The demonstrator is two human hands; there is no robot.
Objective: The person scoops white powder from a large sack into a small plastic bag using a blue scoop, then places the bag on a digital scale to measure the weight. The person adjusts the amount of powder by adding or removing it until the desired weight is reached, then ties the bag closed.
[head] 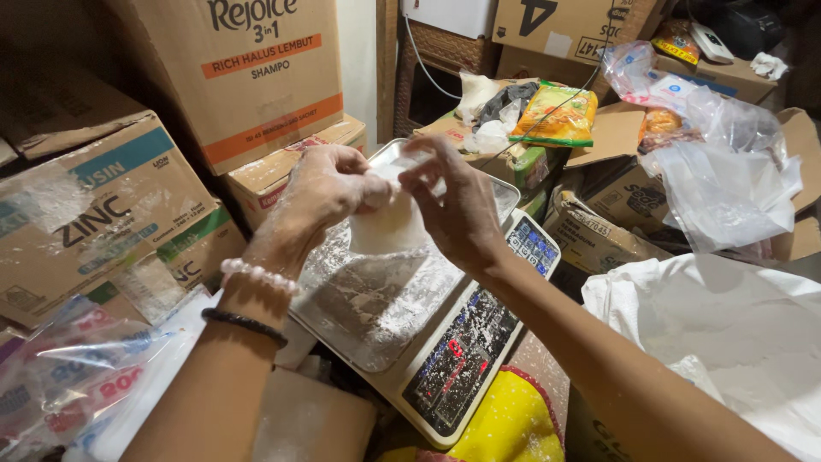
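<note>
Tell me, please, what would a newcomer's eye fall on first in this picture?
Probably the two hands at the centre: the left hand and right hand pinch the top of a small clear bag of white powder over a powder-dusted digital scale. A big open sack of white powder sits lower right, with stacked cardboard boxes at left.

Two hands, the left hand [321, 192] and the right hand [453, 205], share one small bag of white powder [389, 227]. One digital scale [445, 342] with one steel tray [376, 299]. One large white sack [727, 334]. Two wrist bands: one pearl bracelet [256, 275], one black band [244, 323]. One yellow cloth [509, 423]. At least six cardboard boxes [239, 77].
</note>
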